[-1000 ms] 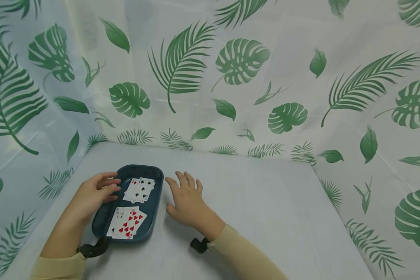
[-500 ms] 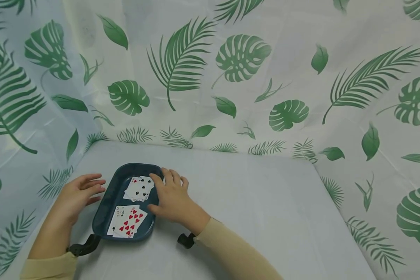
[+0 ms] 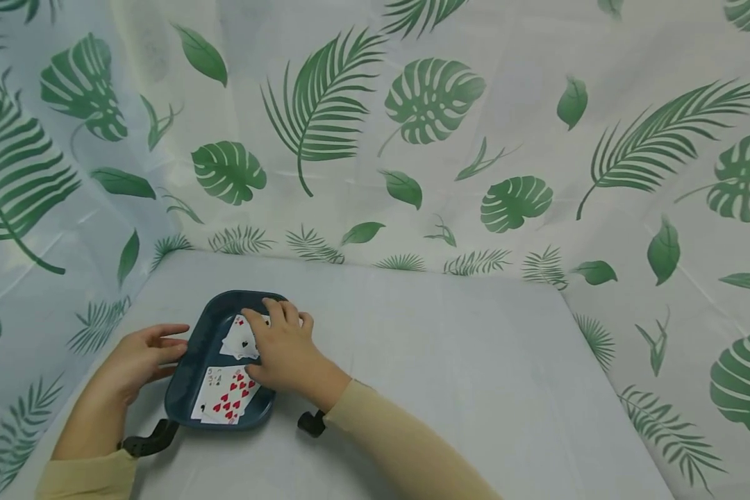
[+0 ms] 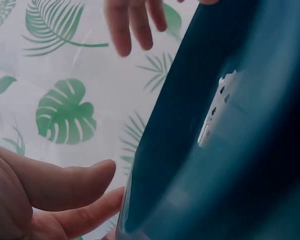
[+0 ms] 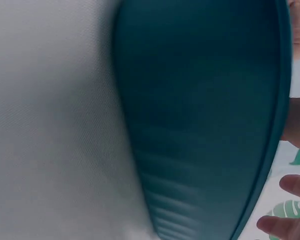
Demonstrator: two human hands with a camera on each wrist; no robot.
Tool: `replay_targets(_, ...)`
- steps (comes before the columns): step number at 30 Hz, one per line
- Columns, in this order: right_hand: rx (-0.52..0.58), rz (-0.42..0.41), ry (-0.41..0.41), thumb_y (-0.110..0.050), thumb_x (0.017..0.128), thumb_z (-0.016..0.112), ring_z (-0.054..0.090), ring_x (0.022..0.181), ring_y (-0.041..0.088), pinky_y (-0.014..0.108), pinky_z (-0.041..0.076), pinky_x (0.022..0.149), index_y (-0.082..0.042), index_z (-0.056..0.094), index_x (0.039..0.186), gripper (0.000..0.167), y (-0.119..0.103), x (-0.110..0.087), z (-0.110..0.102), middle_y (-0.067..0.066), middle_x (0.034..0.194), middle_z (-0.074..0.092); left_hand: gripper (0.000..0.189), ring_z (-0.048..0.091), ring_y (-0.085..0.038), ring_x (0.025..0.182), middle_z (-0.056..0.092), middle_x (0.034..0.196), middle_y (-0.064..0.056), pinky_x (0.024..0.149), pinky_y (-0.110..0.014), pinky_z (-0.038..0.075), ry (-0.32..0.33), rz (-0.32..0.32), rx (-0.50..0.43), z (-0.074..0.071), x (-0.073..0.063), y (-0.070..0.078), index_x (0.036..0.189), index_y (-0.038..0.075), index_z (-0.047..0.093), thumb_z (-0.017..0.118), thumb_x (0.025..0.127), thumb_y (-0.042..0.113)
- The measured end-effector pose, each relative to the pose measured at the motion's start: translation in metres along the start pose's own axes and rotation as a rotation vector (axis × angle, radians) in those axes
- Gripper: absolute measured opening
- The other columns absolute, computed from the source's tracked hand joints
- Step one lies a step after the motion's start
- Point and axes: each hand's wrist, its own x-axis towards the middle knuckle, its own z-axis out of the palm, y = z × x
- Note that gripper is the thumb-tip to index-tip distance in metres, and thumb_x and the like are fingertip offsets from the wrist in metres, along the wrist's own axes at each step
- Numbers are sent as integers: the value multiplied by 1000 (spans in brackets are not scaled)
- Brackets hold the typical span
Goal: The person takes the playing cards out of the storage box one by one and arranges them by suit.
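A dark blue tray with rounded corners stands on the white-covered table, two groups of playing cards inside it. My right hand reaches over the tray's right rim with loosely bent fingers. It partly covers the far group of cards, which shows a red diamond and black spades. Closer to me lies the near group of cards, fanned out, a hearts card on top. My left hand is at the tray's left side, its fingers right at the outer rim. In the left wrist view its thumb is apart from the tray wall.
The white tabletop spreads to the right of the tray. Behind it and on both sides hangs a white curtain with green leaf prints. Black wrist camera mounts sit at both wrists, one close by the tray's near left corner.
My right hand has moved left from beside the tray to over its right side and the far cards. My left hand has drawn back from above the left rim to outside it.
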Motion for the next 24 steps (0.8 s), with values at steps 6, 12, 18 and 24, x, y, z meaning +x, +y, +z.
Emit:
replay_targets(6, 13, 1, -33, -52, 91, 81, 26, 156, 31, 61, 30, 119, -35, 30, 167, 93, -14, 12, 3, 6, 171, 32, 58, 72, -15, 98, 66, 130, -30, 94, -52, 62, -67, -22, 16, -2, 3, -2, 156, -9, 41, 62, 108, 15)
replay_targets(12, -15, -1, -55, -52, 93, 79, 28, 155, 30, 59, 30, 120, -37, 31, 166, 89, -19, 24, 10, 5, 170, 34, 58, 72, -16, 98, 67, 128, -29, 95, -54, 61, -112, -38, 28, -2, 3, -3, 155, -10, 39, 61, 108, 13)
replay_targets(18, -41, -1, -57, -53, 93, 78, 27, 155, 29, 58, 29, 122, -36, 31, 166, 88, -19, 29, 16, 5, 169, 34, 56, 70, -17, 95, 69, 115, -18, 88, -48, 62, -166, -24, 48, -6, 2, -4, 153, -12, 39, 62, 106, 9)
replay_targets(24, -76, 17, -70, -56, 95, 76, 28, 155, 30, 57, 30, 122, -36, 29, 166, 88, -22, 34, 16, 6, 168, 35, 53, 68, -18, 87, 69, 105, -12, 77, -37, 58, -162, -24, 53, -6, 2, -3, 151, -12, 41, 62, 106, 7)
